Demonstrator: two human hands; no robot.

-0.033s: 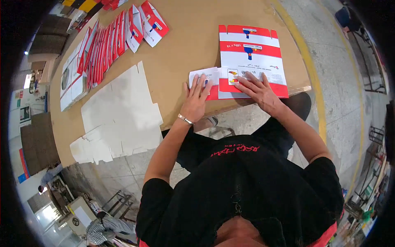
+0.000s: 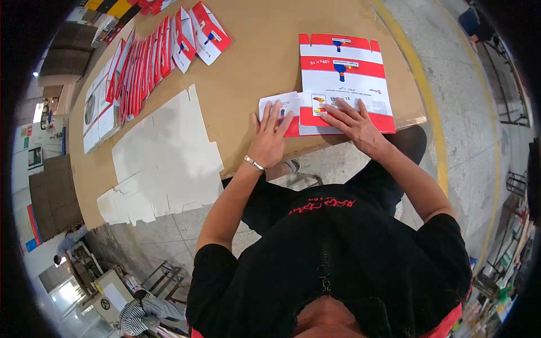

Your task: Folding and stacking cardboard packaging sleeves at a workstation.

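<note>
- Lying on the table [image 2: 248, 67] by its near edge, toward the right corner: flat red-and-white box [image 2: 345, 84].
- Right hand [image 2: 360, 130], left hand [image 2: 269, 145]: open, fingers resting on card, gripping nothing.
- Side flap [image 2: 295, 102]: might crease crooked if either hand slips.

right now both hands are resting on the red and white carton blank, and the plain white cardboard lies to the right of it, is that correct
The side is wrong: in the head view, the plain white cardboard lies left of the red and white carton blank, on which left hand and right hand rest.
</note>
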